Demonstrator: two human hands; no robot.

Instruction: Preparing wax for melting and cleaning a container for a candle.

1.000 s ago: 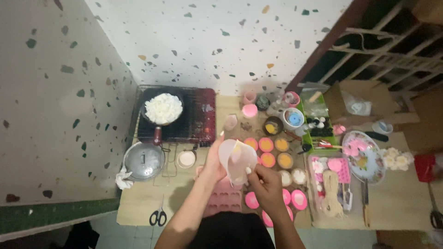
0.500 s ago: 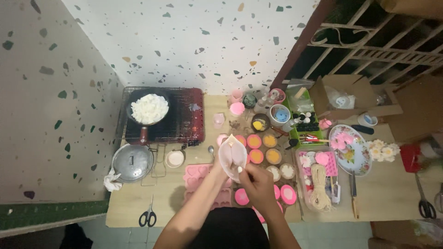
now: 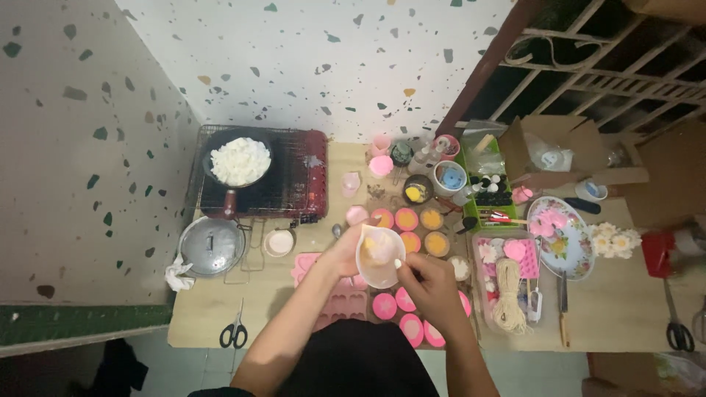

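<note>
Left hand (image 3: 340, 256) gripping a translucent measuring cup (image 3: 379, 254), now tilting lower over the pink silicone mould (image 3: 340, 300); right hand (image 3: 432, 285) is closing around a stirrer inside.

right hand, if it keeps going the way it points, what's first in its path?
Probably the translucent cup held by the left hand: the right hand points up-left, fingertips at the cup's rim. Depth unclear from above.

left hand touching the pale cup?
Touching. The head view shows the left hand wrapped around the side of the pale cup, no gap between them.
</note>
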